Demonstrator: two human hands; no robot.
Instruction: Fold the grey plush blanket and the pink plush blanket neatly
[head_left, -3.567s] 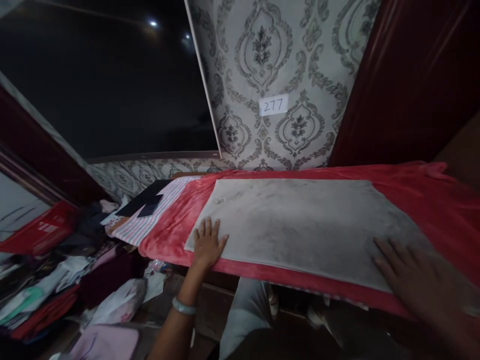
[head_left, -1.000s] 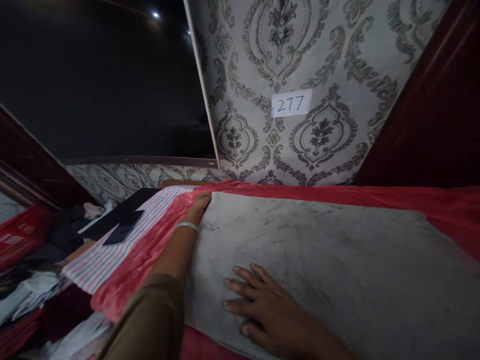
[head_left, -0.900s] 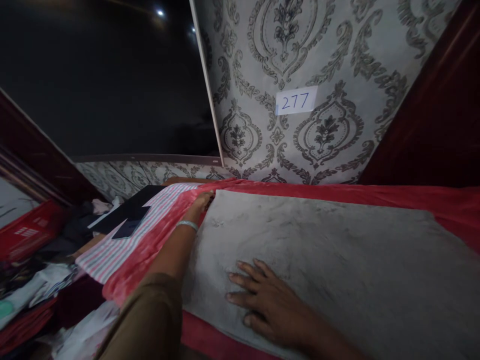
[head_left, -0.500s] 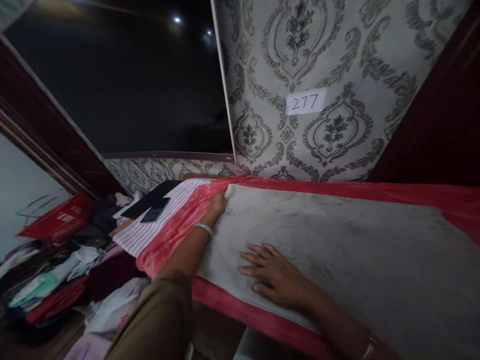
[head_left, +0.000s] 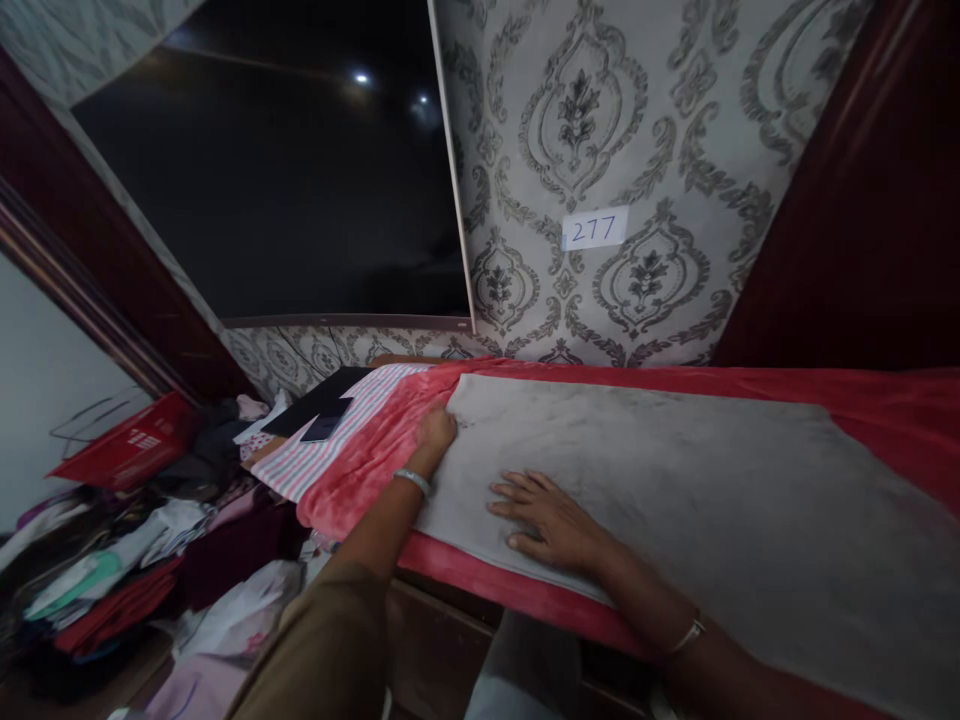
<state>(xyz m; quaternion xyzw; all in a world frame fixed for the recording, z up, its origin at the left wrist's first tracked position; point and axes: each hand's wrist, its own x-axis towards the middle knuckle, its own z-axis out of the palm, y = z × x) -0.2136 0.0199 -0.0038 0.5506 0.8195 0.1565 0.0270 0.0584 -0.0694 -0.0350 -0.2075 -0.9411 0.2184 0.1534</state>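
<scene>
A large piece of soft grey fabric (head_left: 675,480) lies spread over a red plush blanket (head_left: 352,480). At the fabric's left edge, near its far corner, my left hand (head_left: 435,432) is closed in a fist that appears to grip the edge. My right hand (head_left: 551,520) rests palm down on the fabric, closer to me, with its fingers spread and nothing held. The right end of the fabric runs out of view.
Left of the blanket lie a striped cloth (head_left: 300,465) and a phone (head_left: 327,420). Piled clothes (head_left: 135,560) and a red basket (head_left: 127,445) fill the far left. Behind, a large dark screen (head_left: 322,180) hangs beside a paper marked 277 (head_left: 595,229).
The view has shifted a little, with the wall appearing lower. My left hand has come slightly nearer along the fabric's edge and looks more tightly closed. My right hand stays flat on it.
</scene>
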